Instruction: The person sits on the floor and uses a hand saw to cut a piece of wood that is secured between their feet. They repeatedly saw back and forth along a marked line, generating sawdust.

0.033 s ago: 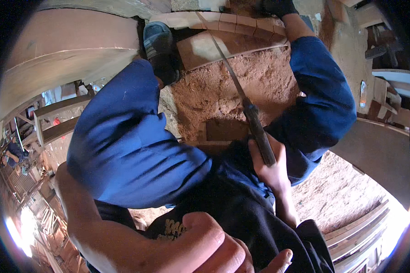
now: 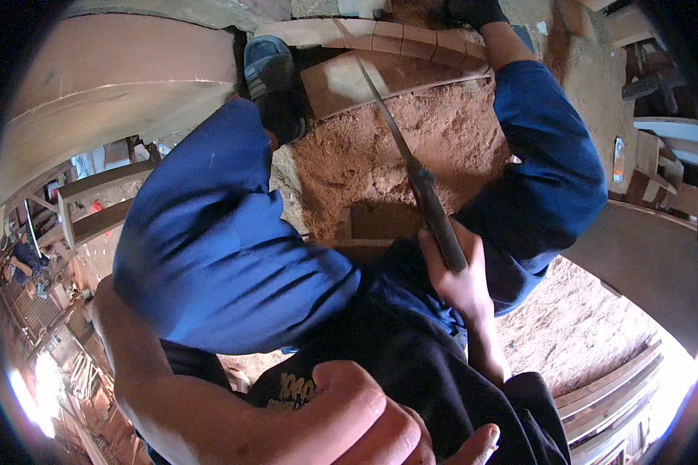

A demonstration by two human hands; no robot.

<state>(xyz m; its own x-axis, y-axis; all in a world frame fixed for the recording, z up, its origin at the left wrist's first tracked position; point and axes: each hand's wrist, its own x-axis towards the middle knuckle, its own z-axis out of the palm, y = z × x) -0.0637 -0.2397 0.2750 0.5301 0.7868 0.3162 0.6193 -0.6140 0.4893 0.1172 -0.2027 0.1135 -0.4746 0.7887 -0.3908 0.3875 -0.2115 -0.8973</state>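
Note:
My right hand [image 2: 457,271] is closed round the dark wooden handle of a handsaw [image 2: 440,225], whose thin blade appears nearly edge-on. The blade points away from me toward a curved strip of wood [image 2: 419,40] with several cross lines along it. A flat board [image 2: 364,81] lies just on the near side of that strip. My left hand [image 2: 364,418] is very close, at the lower edge, with its fingers curled; whatever may be inside them is hidden.
My left foot, in a dark sandal [image 2: 267,70], is by the strip's left end; my other foot [image 2: 477,12] is at its right. Sawdust [image 2: 419,128] covers the ground between my legs. A large wooden panel [image 2: 124,62] stands at left, stacked boards [image 2: 613,395] at lower right.
The handsaw and my right hand have shifted slightly away from me, toward the curved strip. Less of the blade shows unbroken at its far end. My left hand has hardly moved.

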